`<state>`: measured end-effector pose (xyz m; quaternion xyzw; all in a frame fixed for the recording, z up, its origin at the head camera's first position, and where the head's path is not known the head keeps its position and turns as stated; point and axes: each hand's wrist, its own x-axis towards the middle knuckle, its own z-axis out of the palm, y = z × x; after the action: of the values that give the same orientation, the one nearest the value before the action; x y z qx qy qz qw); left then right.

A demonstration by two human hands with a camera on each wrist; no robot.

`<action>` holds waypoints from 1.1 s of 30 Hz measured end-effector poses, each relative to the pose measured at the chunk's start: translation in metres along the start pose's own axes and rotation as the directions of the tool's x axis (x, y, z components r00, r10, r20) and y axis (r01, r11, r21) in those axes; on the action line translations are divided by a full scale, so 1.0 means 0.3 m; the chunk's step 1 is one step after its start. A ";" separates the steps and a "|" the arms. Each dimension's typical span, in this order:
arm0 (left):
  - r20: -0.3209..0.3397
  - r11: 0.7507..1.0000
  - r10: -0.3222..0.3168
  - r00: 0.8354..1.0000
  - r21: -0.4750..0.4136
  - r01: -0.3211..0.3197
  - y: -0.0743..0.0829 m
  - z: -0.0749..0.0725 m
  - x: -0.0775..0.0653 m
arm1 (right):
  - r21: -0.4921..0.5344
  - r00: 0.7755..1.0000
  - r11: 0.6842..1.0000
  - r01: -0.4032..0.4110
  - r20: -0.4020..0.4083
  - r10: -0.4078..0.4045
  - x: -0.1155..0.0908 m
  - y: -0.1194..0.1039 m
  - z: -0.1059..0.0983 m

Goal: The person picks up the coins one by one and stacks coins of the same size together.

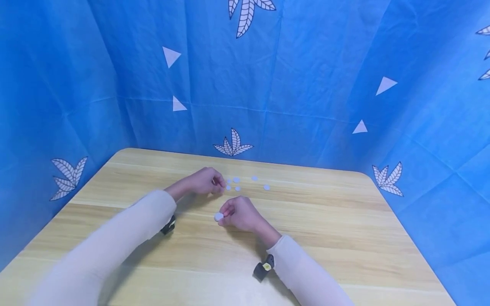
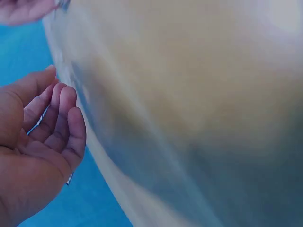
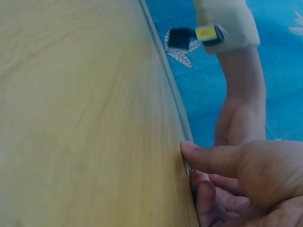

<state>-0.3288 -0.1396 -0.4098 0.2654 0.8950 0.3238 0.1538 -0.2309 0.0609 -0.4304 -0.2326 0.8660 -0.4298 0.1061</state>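
- The right hand (image 1: 241, 214) pinches a small white disc (image 1: 218, 216) between thumb and fingertips, low over the wooden table (image 1: 344, 238). The hold is only at the disc's edge, so the disc could slip out and roll away if the pinch loosens.
- The left hand (image 1: 204, 180) sits just beyond it, fingers curled in toward the nearest of the loose discs (image 1: 237, 188). Whether it already pinches one cannot be told from the head view. The left wrist view shows the fingers loosely bent with nothing seen between them, but that picture is blurred.
- The loose discs lie close together near the far edge of the table, one (image 1: 266, 187) a little apart to the right. A careless sweep of the left fingers could knock neighbours out of place or push them toward the blue backdrop (image 1: 306, 85).
- The two hands work near each other, so a bump could jar the held disc free.
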 end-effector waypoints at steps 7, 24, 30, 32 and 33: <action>-0.057 0.998 -0.013 0.998 -0.056 0.009 0.015 -0.020 0.093 | -0.011 1.000 1.000 -0.007 0.003 0.007 0.005 -0.006 -0.002; -0.046 0.999 0.019 0.999 -0.030 -0.021 0.031 0.004 0.203 | -0.032 1.000 0.999 0.001 0.007 -0.001 0.012 0.006 0.003; -0.036 0.999 0.007 0.999 -0.038 -0.009 0.001 -0.001 0.232 | -0.035 1.000 0.999 -0.015 0.002 0.015 0.010 0.006 -0.001; -0.026 0.999 0.000 1.000 -0.035 -0.001 -0.004 -0.001 0.240 | -0.039 1.000 0.999 -0.017 0.001 0.017 0.011 0.007 -0.002; -0.022 0.999 -0.008 1.000 -0.035 0.007 -0.007 0.000 0.245 | -0.039 1.000 0.999 -0.017 0.000 0.017 0.011 0.009 -0.002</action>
<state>-0.3893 -0.0987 -0.4188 0.2559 0.8919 0.3415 0.1498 -0.2349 0.0610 -0.4320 -0.2274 0.8760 -0.4121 0.1055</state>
